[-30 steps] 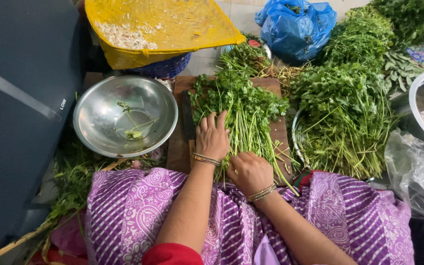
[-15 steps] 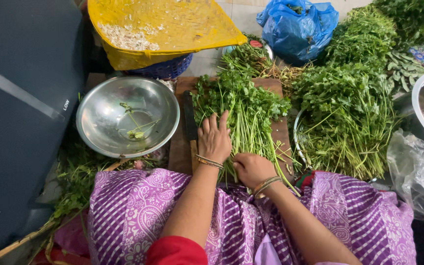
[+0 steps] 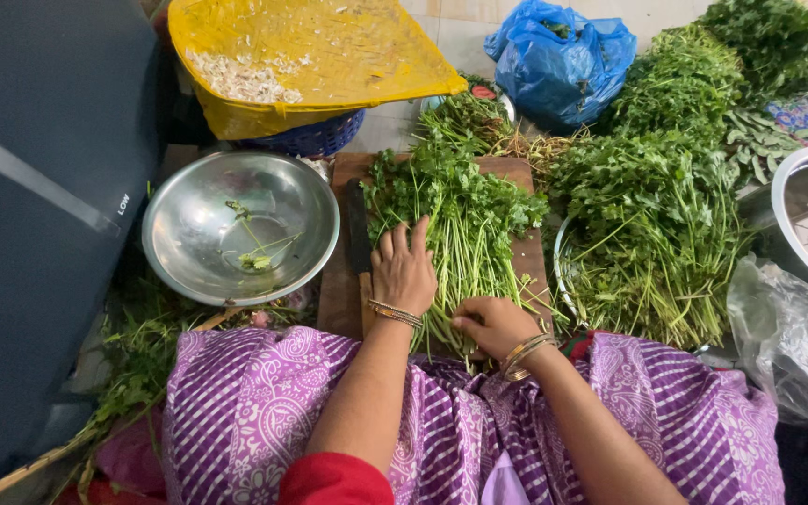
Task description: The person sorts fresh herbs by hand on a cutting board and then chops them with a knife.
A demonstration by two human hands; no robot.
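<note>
Coriander bunch [image 3: 465, 220]: long pale-green stems, dark leafy tops, lying flat lengthwise on the wooden cutting board [image 3: 340, 290]. Leaves fan toward the board's far edge and spill a bit past it; stem ends reach the near edge. It covers the board's middle and right side, leaving the left strip bare. Stems roughly parallel, loose, untied.

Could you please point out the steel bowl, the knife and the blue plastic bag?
steel bowl [image 3: 200, 245]: head view, bare inner wall left of the scraps.
knife [image 3: 357, 229]: head view, middle of the dark blade.
blue plastic bag [image 3: 563, 65]: head view, crumpled front.
</note>
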